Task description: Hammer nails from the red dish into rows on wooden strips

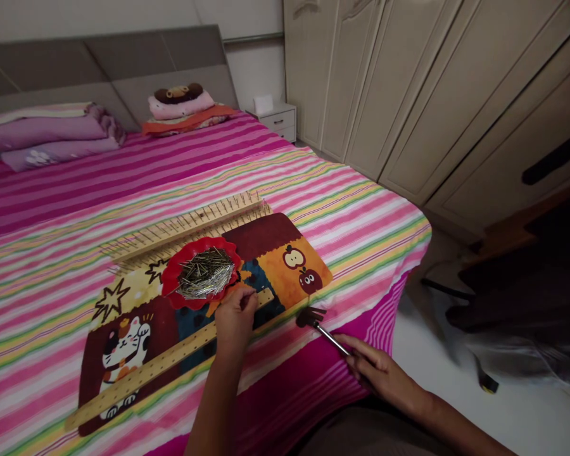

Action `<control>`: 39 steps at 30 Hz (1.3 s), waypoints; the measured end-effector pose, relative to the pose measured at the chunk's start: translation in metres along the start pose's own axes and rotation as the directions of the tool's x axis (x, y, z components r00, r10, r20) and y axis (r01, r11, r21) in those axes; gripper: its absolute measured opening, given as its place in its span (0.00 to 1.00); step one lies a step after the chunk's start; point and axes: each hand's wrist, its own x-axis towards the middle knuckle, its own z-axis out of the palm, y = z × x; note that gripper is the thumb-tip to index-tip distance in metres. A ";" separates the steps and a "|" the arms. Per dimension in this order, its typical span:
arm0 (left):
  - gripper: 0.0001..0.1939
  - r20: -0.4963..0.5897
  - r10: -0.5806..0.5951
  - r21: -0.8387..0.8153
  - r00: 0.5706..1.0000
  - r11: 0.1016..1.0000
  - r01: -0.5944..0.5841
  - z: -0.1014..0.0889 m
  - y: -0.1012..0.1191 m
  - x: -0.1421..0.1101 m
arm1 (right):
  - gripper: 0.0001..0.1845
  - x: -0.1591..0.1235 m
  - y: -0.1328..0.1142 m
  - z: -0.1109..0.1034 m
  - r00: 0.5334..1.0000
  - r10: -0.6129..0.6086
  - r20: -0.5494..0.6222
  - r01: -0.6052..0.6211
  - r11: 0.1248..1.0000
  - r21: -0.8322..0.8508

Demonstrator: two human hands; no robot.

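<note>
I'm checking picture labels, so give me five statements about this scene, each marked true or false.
1. The right hand grips a dark-headed, silver-shafted hammer. True.
2. Nail-studded pale wood lies beyond the scalloped red bowl. True.
3. The bowl is empty. False: it holds many thin metal nails.
4. The left hand is at the pale, hole-dotted wooden strip. True.
5. The bed is covered in plain white. False: the fabric bed cover has pink, white, yellow and green stripes.
</note>
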 end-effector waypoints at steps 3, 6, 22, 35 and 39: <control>0.10 0.007 0.023 -0.008 1.000 1.000 -0.023 0.002 -0.002 0.000 | 0.32 -0.005 -0.019 0.008 0.999 -0.007 0.032 0.006 1.000 0.022; 0.09 0.001 0.041 -0.011 0.999 0.999 -0.041 0.003 -0.003 -0.002 | 0.31 -0.005 -0.052 0.019 0.994 -0.084 0.064 0.083 0.996 0.024; 0.06 -0.028 0.087 0.020 0.996 0.996 -0.086 0.004 -0.002 -0.006 | 0.22 0.013 -0.112 0.035 0.873 -0.419 0.251 0.487 0.786 -0.382; 0.11 -0.205 0.060 0.238 0.977 0.971 -0.009 -0.042 -0.009 0.017 | 0.27 0.006 -0.007 -0.010 0.993 -0.113 0.019 0.114 0.959 -0.259; 0.10 -0.041 0.002 0.525 0.999 0.851 0.019 -0.050 -0.016 0.046 | 0.31 0.010 -0.001 -0.009 0.999 0.011 0.031 -0.006 0.983 -0.181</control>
